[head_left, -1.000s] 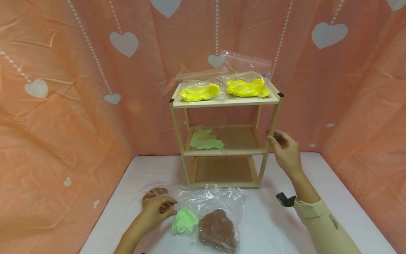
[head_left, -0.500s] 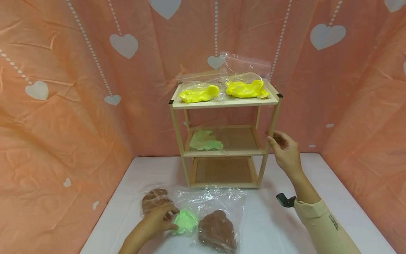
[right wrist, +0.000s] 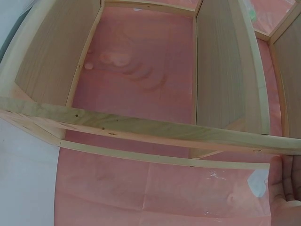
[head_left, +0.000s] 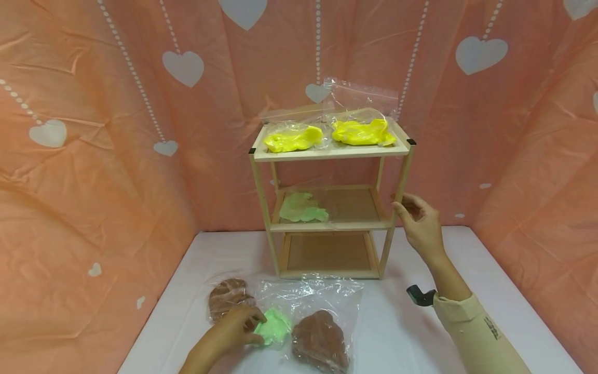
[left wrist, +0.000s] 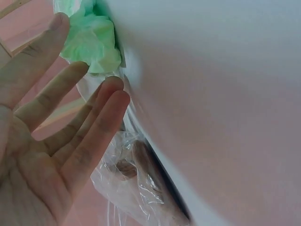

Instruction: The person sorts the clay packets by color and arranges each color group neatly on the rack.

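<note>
Head view: left hand (head_left: 235,328), fingers loosely spread, shifted right since earlier, now at green lump (head_left: 276,327) on table (head_left: 397,322) between brown lumps (head_left: 320,338); right hand (head_left: 426,228) unchanged, pinching rack post (head_left: 404,174).

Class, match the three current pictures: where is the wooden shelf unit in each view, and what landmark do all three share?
Head: wooden shelf unit near the centre, the right hand at its right post.
Left wrist: only wooden strips of it show, mainly at the upper left.
Right wrist: it fills most of the picture, turned sideways.
Shared landmark: pink backdrop.
</note>
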### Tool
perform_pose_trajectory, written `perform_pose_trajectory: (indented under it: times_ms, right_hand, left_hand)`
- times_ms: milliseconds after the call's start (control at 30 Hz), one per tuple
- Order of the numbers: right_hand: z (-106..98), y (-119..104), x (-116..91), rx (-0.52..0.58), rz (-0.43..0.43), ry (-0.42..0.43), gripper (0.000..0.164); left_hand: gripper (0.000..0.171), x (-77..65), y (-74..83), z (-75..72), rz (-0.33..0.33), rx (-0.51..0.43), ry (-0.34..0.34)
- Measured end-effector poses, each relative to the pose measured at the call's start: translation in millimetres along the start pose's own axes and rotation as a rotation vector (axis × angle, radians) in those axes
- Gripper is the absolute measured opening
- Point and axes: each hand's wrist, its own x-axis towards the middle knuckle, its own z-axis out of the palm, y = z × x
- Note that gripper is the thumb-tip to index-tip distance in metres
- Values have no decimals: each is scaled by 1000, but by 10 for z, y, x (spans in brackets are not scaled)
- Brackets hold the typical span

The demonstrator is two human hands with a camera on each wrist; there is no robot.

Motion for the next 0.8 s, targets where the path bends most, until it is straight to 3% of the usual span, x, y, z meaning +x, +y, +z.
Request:
perform_pose_trajectory:
  times_ms: [333, 533, 800]
  right_hand:
    - [8, 19, 11, 6, 2, 12, 25]
    - [12, 9, 13, 9, -1, 12, 25]
    - [25, 21, 9, 33, 1, 13, 23]
  left_hand:
    - [29, 42, 30, 32, -24, 6, -13]
    - [21, 57, -19, 96, 12, 18, 31]
    - [17, 60, -17, 69, 1, 2, 85]
